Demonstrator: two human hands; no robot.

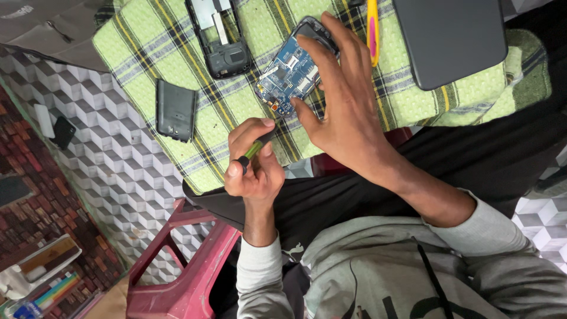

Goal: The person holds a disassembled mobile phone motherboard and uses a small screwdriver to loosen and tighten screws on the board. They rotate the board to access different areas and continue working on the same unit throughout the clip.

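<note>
A blue phone circuit board (287, 75) in a dark frame lies on a green plaid cloth (147, 53). My right hand (342, 112) reaches over it from the right, thumb at its lower edge and fingers curled over its top, gripping it. My left hand (254, 168) sits just below the board, at the cloth's near edge, closed round a small screwdriver (255, 147) with a green shaft and black handle. The screwdriver's tip points up toward the board and is partly hidden by my thumb.
On the cloth are a black phone housing (221, 41), a black back cover (175, 109), a yellow-handled tool (372, 29) and a dark flat slab (452, 38). A red plastic stool (189, 266) stands lower left on patterned floor tiles (112, 159).
</note>
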